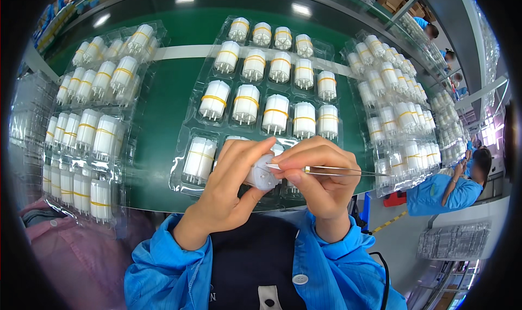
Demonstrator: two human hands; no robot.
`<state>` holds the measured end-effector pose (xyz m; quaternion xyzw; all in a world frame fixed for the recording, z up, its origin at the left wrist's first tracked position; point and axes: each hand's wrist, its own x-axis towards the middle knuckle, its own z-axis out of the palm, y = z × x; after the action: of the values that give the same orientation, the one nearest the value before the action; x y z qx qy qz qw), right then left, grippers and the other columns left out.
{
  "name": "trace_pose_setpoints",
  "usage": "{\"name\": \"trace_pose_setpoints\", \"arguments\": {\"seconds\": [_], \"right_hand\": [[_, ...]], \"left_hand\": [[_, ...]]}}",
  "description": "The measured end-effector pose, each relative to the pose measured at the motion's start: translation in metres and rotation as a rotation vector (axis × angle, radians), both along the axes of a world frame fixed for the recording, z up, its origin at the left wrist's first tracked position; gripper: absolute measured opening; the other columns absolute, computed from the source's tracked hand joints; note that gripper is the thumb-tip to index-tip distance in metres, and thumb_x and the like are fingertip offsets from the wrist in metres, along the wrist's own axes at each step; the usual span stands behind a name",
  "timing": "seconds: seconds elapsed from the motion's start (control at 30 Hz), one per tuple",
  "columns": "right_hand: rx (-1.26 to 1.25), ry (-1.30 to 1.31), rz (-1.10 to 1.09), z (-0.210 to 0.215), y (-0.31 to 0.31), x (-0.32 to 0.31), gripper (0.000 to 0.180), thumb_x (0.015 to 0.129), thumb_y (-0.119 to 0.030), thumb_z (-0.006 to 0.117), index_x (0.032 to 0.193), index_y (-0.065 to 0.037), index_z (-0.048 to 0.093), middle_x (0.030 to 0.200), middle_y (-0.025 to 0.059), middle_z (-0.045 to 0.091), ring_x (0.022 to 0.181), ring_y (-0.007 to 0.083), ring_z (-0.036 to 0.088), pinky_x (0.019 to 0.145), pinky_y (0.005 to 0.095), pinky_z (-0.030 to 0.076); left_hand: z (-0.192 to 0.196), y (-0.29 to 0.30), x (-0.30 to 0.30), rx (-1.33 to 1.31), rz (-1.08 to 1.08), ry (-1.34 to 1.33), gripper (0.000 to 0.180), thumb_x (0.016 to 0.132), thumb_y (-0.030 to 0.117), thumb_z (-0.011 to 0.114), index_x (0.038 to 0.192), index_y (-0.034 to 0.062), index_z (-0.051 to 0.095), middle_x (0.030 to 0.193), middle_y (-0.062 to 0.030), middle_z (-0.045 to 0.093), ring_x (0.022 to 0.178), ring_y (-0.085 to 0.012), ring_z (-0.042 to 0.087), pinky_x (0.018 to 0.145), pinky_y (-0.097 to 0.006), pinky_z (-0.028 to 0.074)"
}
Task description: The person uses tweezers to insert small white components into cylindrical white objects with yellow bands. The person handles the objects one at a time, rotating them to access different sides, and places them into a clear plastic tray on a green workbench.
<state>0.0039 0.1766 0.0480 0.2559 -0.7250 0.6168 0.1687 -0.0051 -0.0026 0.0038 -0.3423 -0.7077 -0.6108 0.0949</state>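
Observation:
Near the table's front edge, my left hand [223, 185] is closed around a white cylindrical plug-like part [261, 175], its round end face turned up toward me. The fingers of my right hand [321, 174] are pinched at that end face, over a tiny white piece [273, 166] too small to name. Metal tweezers [348, 172] lie within the same right-hand grip, their thin shanks sticking out to the right. Just beyond my hands is a clear plastic tray [187, 126] with rows of white cylinders [246, 104], each with a yellow band and metal pins. My hands cover part of its front row.
Similar loaded trays stand at the left [130, 111] and right [370, 111] of the green table [157, 109]. A person in blue [440, 193] is at the right, beyond the table. Pink cloth [81, 245] hangs by the front left edge.

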Motion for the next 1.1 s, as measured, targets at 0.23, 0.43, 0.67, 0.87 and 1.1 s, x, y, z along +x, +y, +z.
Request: {"name": "trace_pose_setpoints", "arguments": {"seconds": [0.23, 0.43, 0.67, 0.87, 1.1], "right_hand": [[0.227, 0.072, -0.008, 0.013, 0.000, -0.002, 0.016, 0.078, 0.002, 0.072, 0.094, 0.001, 0.071, 0.089, 0.0154, 0.071, 0.080, 0.0219, 0.068, 0.068, 0.0304, 0.054], [-0.332, -0.089, 0.045, 0.005, -0.004, 0.009, 0.021, 0.076, -0.003, 0.075, 0.095, 0.004, 0.071, 0.094, 0.0184, 0.069, 0.084, 0.0244, 0.066, 0.073, 0.0341, 0.053], [-0.163, -0.019, -0.039, 0.001, -0.020, 0.015, 0.016, 0.081, -0.002, 0.073, 0.095, 0.004, 0.070, 0.095, 0.0168, 0.070, 0.087, 0.0240, 0.067, 0.076, 0.0326, 0.053], [-0.159, -0.022, -0.103, -0.005, -0.020, 0.011, 0.012, 0.083, 0.000, 0.071, 0.095, 0.003, 0.069, 0.091, 0.0159, 0.070, 0.084, 0.0217, 0.067, 0.073, 0.0299, 0.053], [-0.166, -0.053, -0.102, -0.007, -0.020, 0.011, 0.012, 0.083, 0.001, 0.071, 0.094, 0.004, 0.069, 0.090, 0.0160, 0.070, 0.083, 0.0218, 0.067, 0.072, 0.0297, 0.053]], "left_hand": [[-0.004, 0.001, -0.001, -0.017, 0.048, 0.007, 0.067, 0.068, -0.007, 0.069, 0.133, -0.0043, 0.051, 0.115, -0.0191, 0.058, 0.100, -0.0352, 0.055, 0.087, -0.041, 0.045], [-0.007, 0.003, -0.006, 0.072, 0.111, 0.098, 0.050, 0.078, -0.002, 0.073, 0.122, -0.0023, 0.051, 0.115, -0.0171, 0.056, 0.104, -0.0245, 0.058, 0.086, -0.033, 0.049], [-0.012, 0.009, 0.004, 0.209, 0.186, -0.038, 0.057, 0.071, -0.005, 0.074, 0.123, -0.0015, 0.052, 0.113, -0.0192, 0.057, 0.100, -0.0345, 0.057, 0.087, -0.039, 0.046], [-0.005, 0.007, 0.002, 0.015, 0.193, 0.082, 0.064, 0.069, -0.010, 0.069, 0.129, -0.0021, 0.050, 0.116, -0.0204, 0.053, 0.102, -0.0359, 0.052, 0.089, -0.040, 0.043], [-0.006, 0.008, 0.002, -0.007, 0.208, 0.082, 0.064, 0.068, -0.010, 0.068, 0.130, -0.0017, 0.050, 0.115, -0.0199, 0.052, 0.101, -0.0359, 0.051, 0.087, -0.041, 0.042]]}}
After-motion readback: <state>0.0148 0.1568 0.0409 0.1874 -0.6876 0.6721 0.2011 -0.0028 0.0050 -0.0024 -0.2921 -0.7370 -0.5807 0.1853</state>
